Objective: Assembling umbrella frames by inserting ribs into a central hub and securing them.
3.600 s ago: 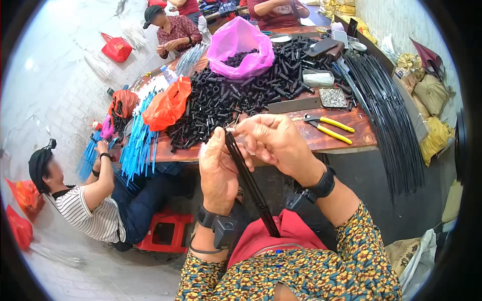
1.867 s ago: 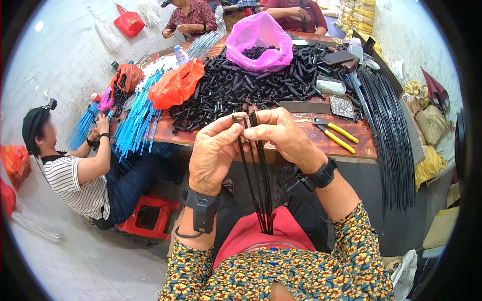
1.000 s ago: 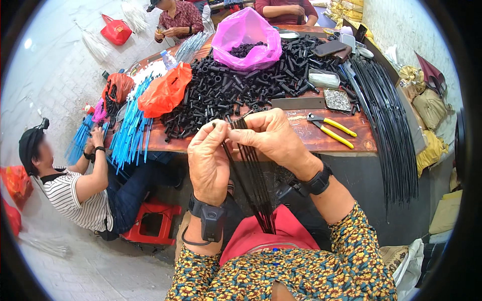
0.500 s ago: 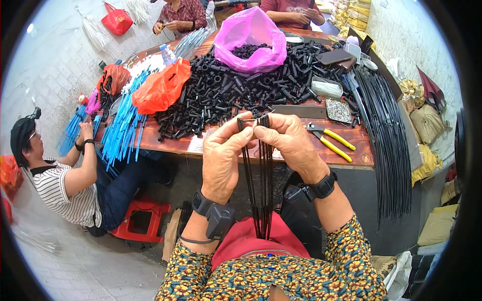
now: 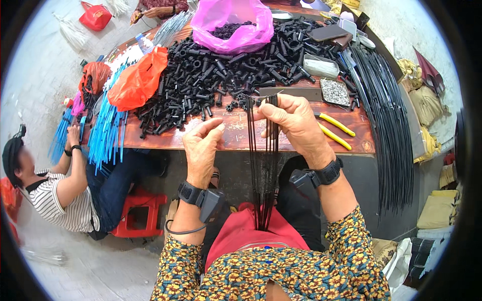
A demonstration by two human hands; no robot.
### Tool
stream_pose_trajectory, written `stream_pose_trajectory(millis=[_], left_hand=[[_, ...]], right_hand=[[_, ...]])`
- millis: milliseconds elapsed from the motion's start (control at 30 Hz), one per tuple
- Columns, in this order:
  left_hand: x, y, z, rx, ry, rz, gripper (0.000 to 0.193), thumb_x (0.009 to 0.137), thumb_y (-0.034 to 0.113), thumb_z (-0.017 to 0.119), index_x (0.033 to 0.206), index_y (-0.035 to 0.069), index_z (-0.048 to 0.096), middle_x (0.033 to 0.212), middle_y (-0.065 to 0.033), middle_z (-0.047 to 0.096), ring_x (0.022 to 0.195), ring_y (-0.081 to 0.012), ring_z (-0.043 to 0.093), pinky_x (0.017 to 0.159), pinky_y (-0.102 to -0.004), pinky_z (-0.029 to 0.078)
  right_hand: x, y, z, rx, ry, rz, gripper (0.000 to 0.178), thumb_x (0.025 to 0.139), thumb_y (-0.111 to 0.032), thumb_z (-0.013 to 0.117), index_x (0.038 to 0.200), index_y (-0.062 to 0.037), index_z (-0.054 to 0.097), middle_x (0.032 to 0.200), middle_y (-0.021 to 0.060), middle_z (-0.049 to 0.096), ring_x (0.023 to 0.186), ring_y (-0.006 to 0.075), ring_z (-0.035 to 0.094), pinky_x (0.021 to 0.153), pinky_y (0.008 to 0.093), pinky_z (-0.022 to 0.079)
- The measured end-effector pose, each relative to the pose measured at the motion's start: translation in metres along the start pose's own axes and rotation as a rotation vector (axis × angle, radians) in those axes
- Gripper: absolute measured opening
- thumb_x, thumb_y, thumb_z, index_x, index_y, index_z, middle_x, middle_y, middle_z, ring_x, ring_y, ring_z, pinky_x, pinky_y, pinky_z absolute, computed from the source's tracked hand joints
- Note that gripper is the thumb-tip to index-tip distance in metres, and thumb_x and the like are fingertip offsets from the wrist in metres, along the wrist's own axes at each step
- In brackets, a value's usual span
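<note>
A bundle of long thin black rods (image 5: 263, 165) hangs upright in front of me, its lower ends reaching the red cloth (image 5: 233, 236) on my lap. My right hand (image 5: 293, 120) grips the rods near their top ends between thumb and fingers. To the left of the bundle, and apart from it, is my left hand (image 5: 201, 150), with its fingers loosely bent and nothing visible in them. Close to my right hand on the table lie pliers with yellow handles (image 5: 337, 131), their jaws hidden behind that hand.
Small black tubular parts (image 5: 201, 80) are heaped on the wooden table (image 5: 170, 143), behind them a pink bag (image 5: 201, 37). Black rods (image 5: 386, 125) hang over the right edge, blue rods (image 5: 108, 125) over the left. A tray of small metal pieces (image 5: 335, 93) stands right. A co-worker (image 5: 60, 190) sits left.
My left hand has let go of the rods and moved down and left. My right hand still holds them, slightly higher up. The view has shifted a little.
</note>
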State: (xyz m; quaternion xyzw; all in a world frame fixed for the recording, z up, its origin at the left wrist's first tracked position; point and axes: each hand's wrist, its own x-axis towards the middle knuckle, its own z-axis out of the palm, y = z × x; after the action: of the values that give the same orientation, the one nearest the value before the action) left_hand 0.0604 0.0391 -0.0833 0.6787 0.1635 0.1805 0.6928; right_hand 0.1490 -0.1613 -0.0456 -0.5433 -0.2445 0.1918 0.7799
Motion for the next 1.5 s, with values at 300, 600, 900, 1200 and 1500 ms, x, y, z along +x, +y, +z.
stream_pose_trajectory(millis=[300,600,900,1200,1500], left_hand=[[0.043,-0.012,0.025,0.734,0.072,0.376,0.026,0.074,0.011,0.069,0.098,0.001,0.071,0.087,-0.0127,0.061,0.076,-0.0245,0.064,0.070,-0.0350,0.051],[0.069,-0.026,0.033,0.969,0.102,0.306,0.024,0.073,0.020,0.072,0.095,0.010,0.073,0.086,-0.0127,0.058,0.083,-0.0305,0.061,0.073,-0.0422,0.048],[0.057,-0.002,0.023,0.030,0.048,0.173,0.016,0.082,0.008,0.070,0.090,-0.006,0.068,0.083,-0.0113,0.069,0.065,-0.0207,0.066,0.060,-0.0291,0.053],[0.036,0.082,0.033,-0.682,-0.478,-0.009,0.020,0.088,0.014,0.053,0.097,-0.002,0.062,0.089,-0.0150,0.067,0.087,-0.0319,0.066,0.085,-0.0445,0.053],[-0.006,0.102,0.028,-0.598,-0.377,-0.168,0.031,0.088,0.016,0.058,0.109,-0.005,0.064,0.079,-0.0096,0.065,0.078,-0.0191,0.064,0.068,-0.0339,0.054]], right_hand=[[-0.001,0.005,-0.011,0.057,0.003,0.007,0.021,0.091,-0.023,0.068,0.087,-0.0024,0.070,0.075,-0.0008,0.067,0.059,0.0026,0.056,0.053,0.0193,0.045],[0.000,0.007,-0.016,0.035,0.011,-0.039,0.019,0.091,-0.022,0.068,0.088,-0.0030,0.070,0.074,-0.0012,0.066,0.060,0.0025,0.056,0.053,0.0189,0.045],[-0.005,0.000,-0.007,0.080,-0.025,0.019,0.018,0.091,-0.019,0.067,0.095,-0.0019,0.071,0.081,-0.0001,0.069,0.066,0.0033,0.057,0.057,0.0206,0.047],[-0.019,-0.020,0.027,0.010,-0.085,-0.067,0.015,0.091,-0.015,0.066,0.093,-0.0016,0.072,0.079,-0.0014,0.067,0.067,0.0023,0.057,0.056,0.0207,0.046],[-0.039,-0.035,0.060,0.013,-0.091,-0.109,0.010,0.090,-0.010,0.065,0.085,-0.0015,0.067,0.071,-0.0064,0.060,0.066,-0.0005,0.051,0.052,0.0199,0.040]])
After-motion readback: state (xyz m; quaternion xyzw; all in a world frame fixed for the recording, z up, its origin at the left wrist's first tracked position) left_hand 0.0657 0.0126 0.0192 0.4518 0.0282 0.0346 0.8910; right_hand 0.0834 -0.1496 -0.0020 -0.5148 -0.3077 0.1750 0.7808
